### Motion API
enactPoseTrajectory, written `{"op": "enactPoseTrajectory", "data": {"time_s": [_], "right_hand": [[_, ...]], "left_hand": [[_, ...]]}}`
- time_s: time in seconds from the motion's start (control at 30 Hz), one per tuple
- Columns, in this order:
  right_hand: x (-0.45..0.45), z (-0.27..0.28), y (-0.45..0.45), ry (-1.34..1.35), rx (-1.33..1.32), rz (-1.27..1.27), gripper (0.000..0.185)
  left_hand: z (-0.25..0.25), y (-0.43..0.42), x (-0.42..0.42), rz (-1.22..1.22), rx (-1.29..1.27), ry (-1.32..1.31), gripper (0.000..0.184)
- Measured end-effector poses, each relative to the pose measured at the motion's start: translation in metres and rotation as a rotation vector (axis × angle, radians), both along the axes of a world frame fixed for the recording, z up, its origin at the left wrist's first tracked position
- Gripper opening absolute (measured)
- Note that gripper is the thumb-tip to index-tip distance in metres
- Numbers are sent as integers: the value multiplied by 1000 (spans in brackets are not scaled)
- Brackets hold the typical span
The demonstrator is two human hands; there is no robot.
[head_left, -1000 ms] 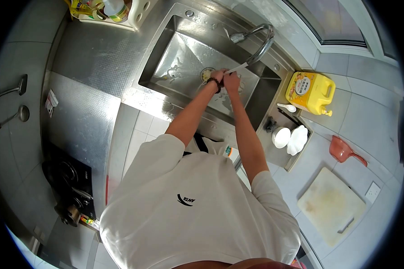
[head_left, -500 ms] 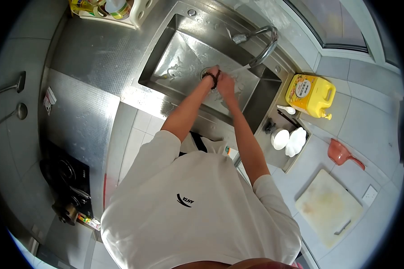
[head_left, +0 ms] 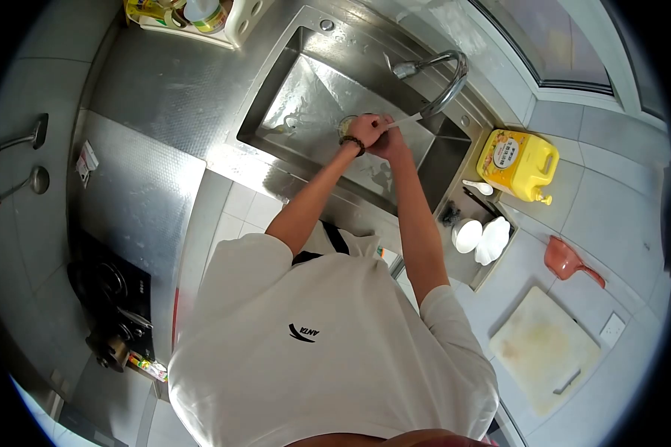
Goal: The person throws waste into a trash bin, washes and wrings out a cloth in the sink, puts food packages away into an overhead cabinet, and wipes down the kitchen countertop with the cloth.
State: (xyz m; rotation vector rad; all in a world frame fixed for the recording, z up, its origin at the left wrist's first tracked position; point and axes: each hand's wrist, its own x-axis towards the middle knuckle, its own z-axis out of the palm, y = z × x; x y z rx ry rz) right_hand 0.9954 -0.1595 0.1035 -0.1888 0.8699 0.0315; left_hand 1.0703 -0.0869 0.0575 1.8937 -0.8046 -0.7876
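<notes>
My left hand (head_left: 367, 130), with a dark beaded bracelet (head_left: 356, 144) on its wrist, is in the steel sink (head_left: 313, 86) with curled fingers. Against it, slightly lower and to the right, my right hand (head_left: 390, 144) is closed too, its fingers partly hidden. A stream of water (head_left: 405, 121) from the curved faucet (head_left: 458, 78) runs onto both hands. Whether anything lies between them cannot be made out. The drain (head_left: 344, 127) shows just left of my left hand.
Right of the sink stand a yellow jug (head_left: 516, 165), a white spoon (head_left: 479, 186), a white bowl (head_left: 467, 235) and a scalloped white dish (head_left: 492, 241). A red dipper (head_left: 570, 262) and a cutting board (head_left: 546, 350) are farther right. A stove (head_left: 115, 287) is at left.
Both hands have shifted right, from over the drain to the faucet's water stream. They are now pressed closer together, and the drain is more exposed. The view has shifted slightly.
</notes>
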Motion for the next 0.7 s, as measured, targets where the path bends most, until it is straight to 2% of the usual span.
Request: {"op": "enactPoseTrajectory", "data": {"time_s": [0.03,0.1,0.13,0.17,0.2,0.23,0.3,0.33,0.4,0.43,0.5,0.53,0.57,0.63,0.67,0.7], "right_hand": [[-1,-10,0,-1,0,0,32],[-10,-52,-5,61,-322,-82,32],[-16,-72,-13,62,-323,-82,32],[-23,-91,-25,35,-299,-146,30],[-24,-93,-30,8,-275,-209,28],[-26,-96,-31,9,-276,-210,28],[-21,-74,-25,148,-453,-422,26],[-17,-57,-19,148,-454,-422,26],[-10,-19,1,196,-505,-421,30],[-12,-16,10,196,-506,-421,30],[-11,0,32,324,-736,-259,29],[-9,14,40,509,-886,-123,29],[-9,13,39,508,-886,-124,29],[-11,12,34,672,-1449,327,29],[-15,7,27,672,-1450,327,29],[-21,0,18,695,-1655,274,30]], "left_hand": [[-1,4,2,0,0,-1,24],[-4,9,3,-76,-84,-153,18],[-3,11,0,-76,-85,-152,18],[-1,15,-5,-9,30,-238,20],[-7,16,-9,59,146,-324,23],[-20,15,-12,59,145,-323,23],[-73,7,-23,-19,368,-368,32],[-74,2,-22,-19,367,-367,32],[-68,-7,-20,138,375,761,48],[-55,-8,-18,137,374,762,48],[-32,-6,-14,332,320,1406,52],[-50,-6,-19,376,163,1595,50],[-46,-6,-17,376,162,1594,50],[-39,-6,-11,285,131,1297,47],[-47,-7,-14,285,131,1296,47],[-58,-9,-19,373,112,1273,43]]}}
